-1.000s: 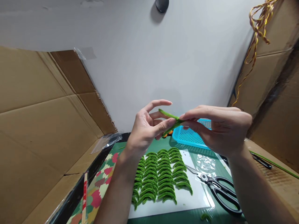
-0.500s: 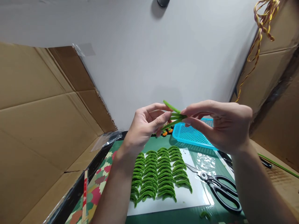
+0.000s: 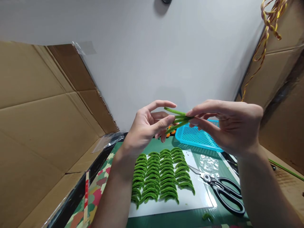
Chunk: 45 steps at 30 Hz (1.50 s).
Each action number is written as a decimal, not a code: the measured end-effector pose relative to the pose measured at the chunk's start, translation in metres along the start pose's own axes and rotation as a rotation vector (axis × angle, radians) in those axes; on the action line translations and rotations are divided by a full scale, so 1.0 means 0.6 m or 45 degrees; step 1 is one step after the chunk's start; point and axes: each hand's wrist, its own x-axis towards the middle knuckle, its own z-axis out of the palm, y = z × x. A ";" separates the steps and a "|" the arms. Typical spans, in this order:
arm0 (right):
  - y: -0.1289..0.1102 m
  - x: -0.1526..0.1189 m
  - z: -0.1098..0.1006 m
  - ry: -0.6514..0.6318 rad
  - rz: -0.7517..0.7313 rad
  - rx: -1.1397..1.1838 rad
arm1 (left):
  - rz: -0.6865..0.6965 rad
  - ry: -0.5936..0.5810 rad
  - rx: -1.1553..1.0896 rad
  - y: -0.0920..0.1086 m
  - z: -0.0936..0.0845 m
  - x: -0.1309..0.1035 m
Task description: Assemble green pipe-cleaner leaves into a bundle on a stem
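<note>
Cardboard walls (image 3: pixel 35 110) box in my green mat (image 3: pixel 190 218), curved green pieces (image 3: pixel 159 177) lined up below. I've got both arms raised: right hand (image 3: pixel 228 126) pinching the folded green pipe cleaner (image 3: pixel 178 119), left hand (image 3: pixel 147 126) thumb pressing its strands, other fingers splayed.

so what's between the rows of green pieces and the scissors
In the head view, a bare strip of white sheet separates the green pieces from the scissors; the blade tips reach onto it.
</note>
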 end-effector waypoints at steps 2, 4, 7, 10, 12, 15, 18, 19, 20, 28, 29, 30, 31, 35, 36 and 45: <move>0.000 0.000 -0.002 -0.009 0.003 -0.010 | 0.011 -0.033 -0.013 -0.001 -0.002 0.000; -0.001 0.000 -0.005 -0.022 -0.006 -0.020 | 0.014 -0.059 -0.024 -0.002 -0.003 -0.001; -0.001 0.000 -0.010 -0.054 -0.037 -0.019 | 0.009 -0.073 -0.023 -0.003 -0.005 -0.002; 0.000 -0.001 -0.014 -0.099 -0.065 -0.033 | 0.007 -0.067 0.005 -0.001 -0.004 -0.002; 0.001 0.000 -0.017 -0.132 -0.076 -0.050 | 0.007 -0.066 0.025 0.001 -0.003 -0.002; 0.003 0.002 -0.021 -0.172 -0.089 -0.050 | -0.002 -0.110 0.064 0.006 -0.002 -0.002; 0.003 0.003 -0.026 -0.227 -0.078 -0.016 | -0.046 -0.253 0.125 0.011 -0.001 -0.004; 0.003 0.003 -0.027 -0.254 -0.060 -0.001 | -0.058 -0.310 0.143 0.012 0.000 -0.004; 0.002 0.003 -0.029 -0.283 -0.036 0.015 | -0.064 -0.363 0.159 0.012 0.000 -0.004; -0.003 0.009 -0.040 -0.507 0.116 -0.027 | -0.094 -0.565 0.301 0.008 0.005 0.002; -0.003 0.010 -0.041 -0.526 0.126 -0.045 | -0.103 -0.579 0.326 0.008 0.005 0.002; -0.003 0.011 -0.042 -0.542 0.133 -0.067 | -0.112 -0.595 0.344 0.008 0.006 0.003; -0.003 0.012 -0.043 -0.554 0.140 -0.091 | -0.118 -0.606 0.358 0.008 0.006 0.004; -0.006 0.014 -0.046 -0.579 0.178 -0.169 | -0.132 -0.588 0.382 0.009 0.008 0.005; -0.007 0.014 -0.046 -0.584 0.187 -0.177 | -0.138 -0.581 0.385 0.010 0.009 0.005; -0.003 0.013 -0.045 -0.609 0.203 -0.232 | -0.141 -0.395 0.409 0.002 0.005 0.004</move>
